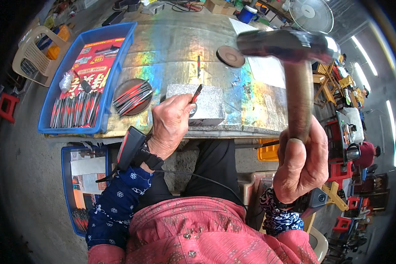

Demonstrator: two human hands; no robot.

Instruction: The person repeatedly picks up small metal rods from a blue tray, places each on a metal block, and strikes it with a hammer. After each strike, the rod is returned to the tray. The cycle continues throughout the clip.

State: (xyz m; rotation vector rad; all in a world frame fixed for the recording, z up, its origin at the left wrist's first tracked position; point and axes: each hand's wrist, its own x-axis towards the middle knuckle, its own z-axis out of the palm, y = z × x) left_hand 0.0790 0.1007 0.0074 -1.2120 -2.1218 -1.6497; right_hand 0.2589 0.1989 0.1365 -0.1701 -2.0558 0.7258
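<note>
My right hand (301, 165) is closed around the wooden handle of a hammer (300, 83). The hammer is raised above the right side of the table, its dark head blurred. Over a grey speckled block (209, 105) at the table's near edge, my left hand (174, 119) pinches a slim red-and-black tool (197, 92) with a dark angled tip. The tool's lower part is hidden by the fingers. Just beyond the block lies another thin dark piece (199, 67). Left of my left hand, a round brown dish (117, 97) bears several similar red-and-black tools (134, 99).
A blue tray (43, 115) at the left holds rows of similar tools (76, 110) on red printed paper. Another blue bin (66, 176) stands below it. A brown disc (231, 56) and white paper (266, 70) lie on the table (163, 48). A fan (311, 15) stands beyond.
</note>
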